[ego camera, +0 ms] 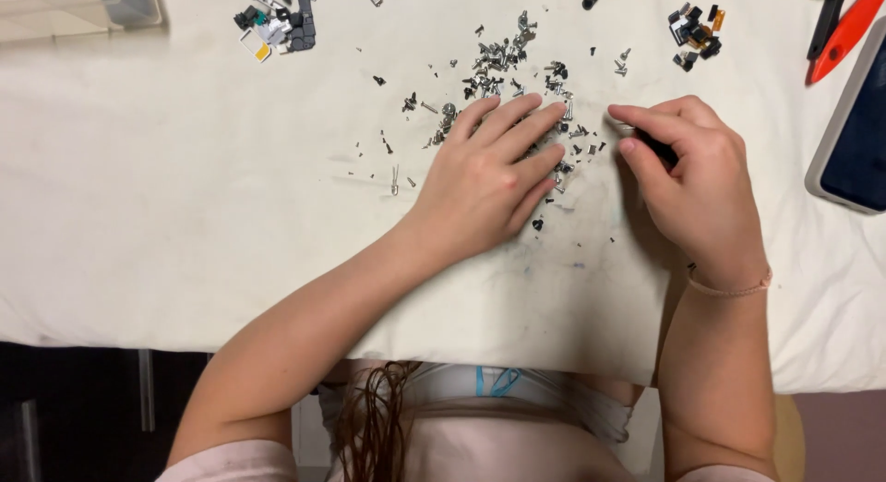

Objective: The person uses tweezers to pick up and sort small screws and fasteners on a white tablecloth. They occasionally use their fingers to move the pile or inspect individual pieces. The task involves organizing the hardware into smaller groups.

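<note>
Meanwhile, the flat, empty left hand (489, 173) pressed the still-unsorted screws (503, 71); the right hand (688, 182) pinched a dark tool (657, 150).

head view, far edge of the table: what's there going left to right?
Clear plastic container → cluster of black, white and yellow small parts → scattered pile of small screws → cluster of black and orange small parts → red-handled tool → dark tray with grey rim.

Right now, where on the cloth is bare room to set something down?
The white cloth is bare left of the left hand and below both wrists. It is crowded above the fingers, where small metal screws lie scattered, and beside the right hand, near the grey-edged dark tray.
</note>
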